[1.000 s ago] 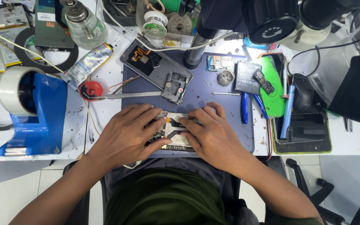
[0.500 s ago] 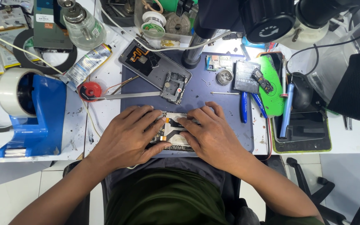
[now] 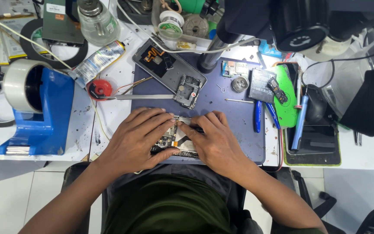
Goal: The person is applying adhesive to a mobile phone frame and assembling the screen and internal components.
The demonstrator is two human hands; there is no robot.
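Opened phone [image 3: 176, 139] lies flat on the blue work mat [image 3: 234, 125], near edge of the table [image 3: 109, 112], right in front of the person. Left hand [image 3: 137, 141] lies over its left side, fingers curled down onto the body, pinning it. Right hand [image 3: 215, 141] presses on its right side, fingertips meeting the left ones at the far end; can't tell if it pinches a tool, grip is closed onto the phone either way. Exposed board and flex parts in the middle, so probably light, thin, stiff but fragile; best held by the outer frame edges, not the bare circuitry. Likely slides easily on a smooth mat unless held down.

Mat is flat, dusty with small specks. Farther out: detached back cover [image 3: 167, 65], small circuit board [image 3: 188, 91], long metal tweezers [image 3: 143, 97], blue-handled pliers [image 3: 258, 117]. Left: blue tape dispenser [image 3: 40, 112], red solder-wick reel [image 3: 99, 89], glue tube [image 3: 98, 60]. Right: green pad [image 3: 287, 99], another phone [image 3: 310, 143] on a tray. Microscope [image 3: 299, 26] hangs overhead at far side. Table is crowded, little free room around the hands. Tiled floor below.
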